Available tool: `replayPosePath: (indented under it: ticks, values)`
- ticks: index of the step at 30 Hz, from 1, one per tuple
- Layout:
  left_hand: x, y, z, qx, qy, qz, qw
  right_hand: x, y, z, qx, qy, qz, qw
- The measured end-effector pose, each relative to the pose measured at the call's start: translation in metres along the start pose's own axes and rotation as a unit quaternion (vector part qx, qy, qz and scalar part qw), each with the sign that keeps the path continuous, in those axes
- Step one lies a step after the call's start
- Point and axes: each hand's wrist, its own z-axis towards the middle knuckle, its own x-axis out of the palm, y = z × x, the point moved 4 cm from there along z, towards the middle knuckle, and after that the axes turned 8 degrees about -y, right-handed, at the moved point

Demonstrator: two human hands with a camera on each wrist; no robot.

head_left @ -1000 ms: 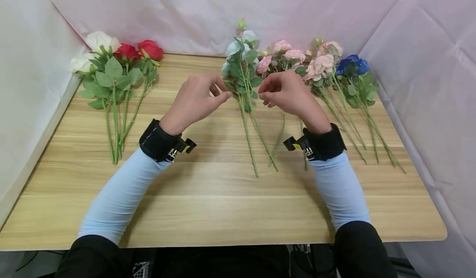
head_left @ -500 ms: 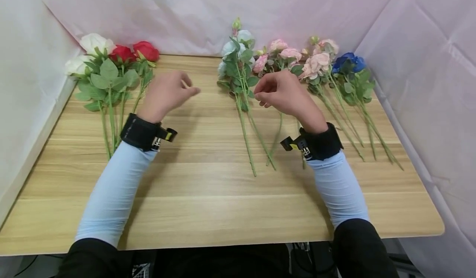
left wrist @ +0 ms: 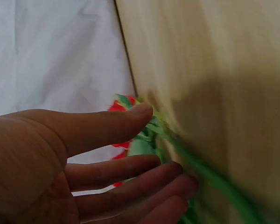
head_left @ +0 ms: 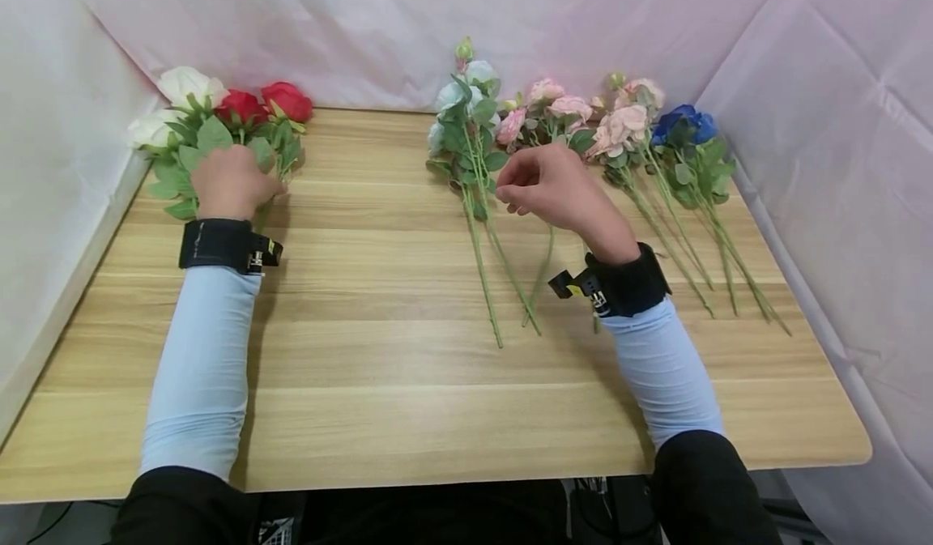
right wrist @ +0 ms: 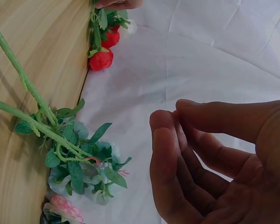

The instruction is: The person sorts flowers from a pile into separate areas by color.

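Observation:
My left hand [head_left: 230, 182] is over the stems and leaves of the red roses [head_left: 287, 101] and white roses [head_left: 191, 85] at the far left. In the left wrist view its thumb and fingers stand apart, with a green stem [left wrist: 210, 176] just beyond the fingertips. Part of the leaves and stems is hidden under this hand. Loosely curled, my right hand [head_left: 560, 190] hovers over the middle right and holds nothing; thumb and fingertips come close together in the right wrist view. Nearest to it are the pale blue flowers [head_left: 477, 75] and the pink flowers [head_left: 571, 106].
Peach-pink flowers [head_left: 622, 128] and a blue flower [head_left: 685, 124] lie at the right, stems towards the front. All rest on a wooden table [head_left: 408, 415], with white cloth [head_left: 364, 27] along the back and sides.
My left hand has moved from beside the pale blue flowers leftwards to the red and white roses. The right hand has stayed nearly in place.

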Motion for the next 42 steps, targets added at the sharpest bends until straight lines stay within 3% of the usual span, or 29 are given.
replayPosePath:
  ticks: [6, 22, 31, 42]
  values:
    - [0.012, 0.009, 0.006, -0.007, 0.018, 0.005, 0.9998, 0.005, 0.001, 0.001, -0.008, 0.003, 0.002, 1.0]
    - [0.017, 0.003, 0.007, 0.008, 0.043, 0.009, 0.999, 0.012, -0.002, 0.003, -0.012, 0.017, 0.005, 1.0]
    - [0.002, -0.003, 0.003, 0.019, 0.014, -0.028, 0.9993, 0.014, -0.003, 0.006, -0.024, 0.021, 0.004, 0.999]
    - [-0.04, -0.037, -0.019, 0.058, -0.078, -0.085, 0.9916, 0.012, -0.002, 0.005, -0.02, 0.022, -0.001, 1.0]
